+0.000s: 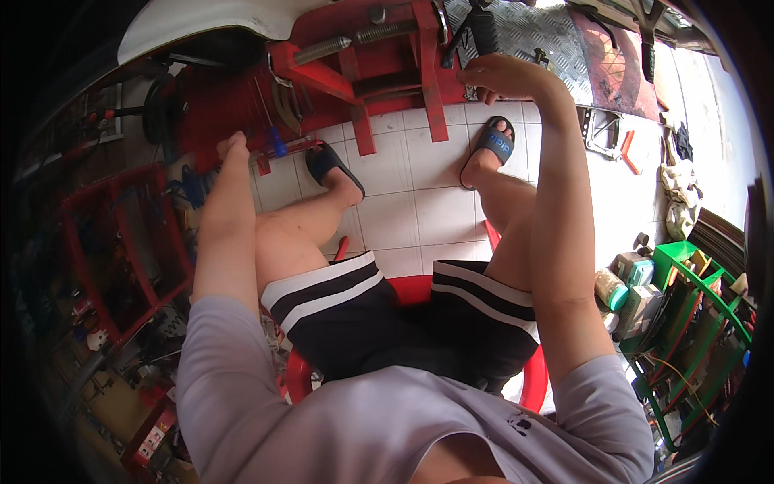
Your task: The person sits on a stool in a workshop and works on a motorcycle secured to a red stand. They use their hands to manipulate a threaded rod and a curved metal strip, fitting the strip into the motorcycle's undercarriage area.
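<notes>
My left hand (233, 146) is at the left edge of a red metal platform (214, 109), near a screwdriver with a blue handle (276, 144). The hand is foreshortened, so its fingers are mostly hidden. Farther right, my right hand (506, 78) hangs bent at the wrist over the platform's front edge. Its fingers droop loosely apart and nothing shows in them. Beyond it a black rubber grip (484, 34) lies on a silver tread plate (556, 56). Between my hands stands a red metal frame (348, 77) carrying coil springs (385, 31).
I sit on a red plastic chair (300, 377) over white floor tiles (391, 189). A green rack (700, 282) with jars and boxes stands at the right. To the left is a red shelf frame (133, 242) among dark clutter. A white body panel (210, 24) overhangs the far left.
</notes>
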Demonstrator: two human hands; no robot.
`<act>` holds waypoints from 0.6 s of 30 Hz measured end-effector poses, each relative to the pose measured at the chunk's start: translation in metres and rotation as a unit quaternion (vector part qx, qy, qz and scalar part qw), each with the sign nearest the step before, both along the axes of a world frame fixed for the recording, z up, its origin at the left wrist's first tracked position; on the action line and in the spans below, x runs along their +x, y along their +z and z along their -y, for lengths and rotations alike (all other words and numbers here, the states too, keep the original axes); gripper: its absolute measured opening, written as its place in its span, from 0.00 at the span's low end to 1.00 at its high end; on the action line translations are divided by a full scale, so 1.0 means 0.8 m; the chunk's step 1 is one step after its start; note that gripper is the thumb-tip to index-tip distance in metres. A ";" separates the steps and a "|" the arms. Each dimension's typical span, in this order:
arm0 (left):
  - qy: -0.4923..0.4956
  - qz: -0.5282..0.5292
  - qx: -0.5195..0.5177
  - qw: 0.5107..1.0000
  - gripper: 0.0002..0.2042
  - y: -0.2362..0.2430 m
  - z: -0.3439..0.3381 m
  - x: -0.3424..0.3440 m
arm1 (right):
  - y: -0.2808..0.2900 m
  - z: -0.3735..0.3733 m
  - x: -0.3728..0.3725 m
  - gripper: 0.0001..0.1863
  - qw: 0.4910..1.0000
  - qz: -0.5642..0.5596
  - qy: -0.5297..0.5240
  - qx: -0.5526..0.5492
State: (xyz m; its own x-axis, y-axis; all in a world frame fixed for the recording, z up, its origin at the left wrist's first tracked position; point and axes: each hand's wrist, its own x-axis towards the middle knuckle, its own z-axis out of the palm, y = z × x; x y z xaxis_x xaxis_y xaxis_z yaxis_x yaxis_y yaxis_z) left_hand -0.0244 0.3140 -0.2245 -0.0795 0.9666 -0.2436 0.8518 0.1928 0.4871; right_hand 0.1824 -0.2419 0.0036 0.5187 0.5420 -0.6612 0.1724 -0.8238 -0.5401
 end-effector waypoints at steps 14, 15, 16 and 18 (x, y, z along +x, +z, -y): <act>-0.647 0.012 -0.222 0.730 0.10 0.296 0.196 0.040 | 0.001 -0.056 -0.032 0.32 0.993 -0.053 0.104 -0.012; -0.676 0.019 -0.231 0.700 0.10 0.299 0.225 0.041 | -0.004 -0.063 -0.042 0.32 0.991 -0.068 0.113 0.001; -0.701 0.029 -0.249 0.668 0.10 0.295 0.257 0.038 | -0.008 -0.069 -0.051 0.32 0.989 -0.089 0.120 0.018; -0.681 0.122 -0.293 0.660 0.06 0.305 0.315 0.029 | -0.006 -0.091 -0.083 0.26 0.991 -0.060 0.116 0.041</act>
State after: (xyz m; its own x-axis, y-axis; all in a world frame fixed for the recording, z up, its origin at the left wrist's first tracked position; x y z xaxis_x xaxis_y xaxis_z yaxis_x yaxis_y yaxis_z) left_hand -0.0015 0.0619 0.0196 0.8764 -0.1643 -0.4528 0.3402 -0.4542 0.8234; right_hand 0.1157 -0.1693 -0.0015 0.2941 0.6925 -0.6588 0.2823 -0.7215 -0.6323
